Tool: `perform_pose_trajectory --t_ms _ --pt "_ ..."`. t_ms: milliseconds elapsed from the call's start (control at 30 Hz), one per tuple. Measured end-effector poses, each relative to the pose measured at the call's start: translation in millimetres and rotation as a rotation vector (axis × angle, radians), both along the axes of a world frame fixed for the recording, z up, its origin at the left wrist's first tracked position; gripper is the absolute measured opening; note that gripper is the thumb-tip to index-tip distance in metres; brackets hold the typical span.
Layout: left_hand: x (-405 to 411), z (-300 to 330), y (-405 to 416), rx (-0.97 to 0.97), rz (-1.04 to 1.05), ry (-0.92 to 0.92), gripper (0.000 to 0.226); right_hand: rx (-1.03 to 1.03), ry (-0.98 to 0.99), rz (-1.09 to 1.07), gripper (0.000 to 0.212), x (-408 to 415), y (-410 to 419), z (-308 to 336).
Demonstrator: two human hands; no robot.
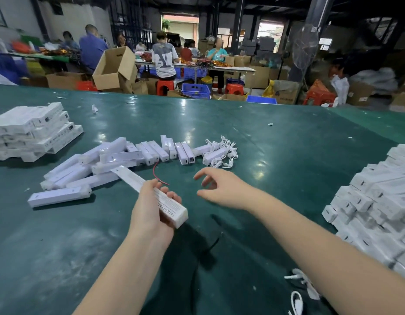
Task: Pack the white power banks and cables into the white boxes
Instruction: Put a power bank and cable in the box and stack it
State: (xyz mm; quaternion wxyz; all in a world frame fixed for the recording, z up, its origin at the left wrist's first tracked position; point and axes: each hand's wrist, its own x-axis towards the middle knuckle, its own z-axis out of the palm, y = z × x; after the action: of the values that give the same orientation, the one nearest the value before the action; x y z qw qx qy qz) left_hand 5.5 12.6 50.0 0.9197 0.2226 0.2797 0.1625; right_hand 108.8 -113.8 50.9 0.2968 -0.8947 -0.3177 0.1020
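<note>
Lying across left grip (151, 208): box (151, 192)

2 hands (151, 210), 1 held box (151, 192), 2 box stacks (31, 130), about 20 loose power banks (151, 151).

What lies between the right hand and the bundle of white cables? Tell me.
In the head view, only bare green table separates the right hand from the bundle of white cables; nothing blocks the reach.
</note>
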Motion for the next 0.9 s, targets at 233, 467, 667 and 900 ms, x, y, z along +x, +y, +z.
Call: perform_pose_trajectory --t_ms 233,467,667,900 --pt "0 -3 7 -0.087 0.091 0.041 0.017 -0.427 -0.348 -0.040 0.053 80 81 -22" --pt "2 -3 12 -0.108 0.088 0.043 0.014 -0.554 -0.494 -0.068 0.052 96 104 -46" --pt "-1 -1 7 -0.104 0.073 0.067 0.012 -0.359 -1.006 -0.113 0.016 61 81 -32" --pt "-5 3 1 -0.038 -0.005 0.078 0.012 -0.352 -0.357 -0.228 0.033 30 52 -22"
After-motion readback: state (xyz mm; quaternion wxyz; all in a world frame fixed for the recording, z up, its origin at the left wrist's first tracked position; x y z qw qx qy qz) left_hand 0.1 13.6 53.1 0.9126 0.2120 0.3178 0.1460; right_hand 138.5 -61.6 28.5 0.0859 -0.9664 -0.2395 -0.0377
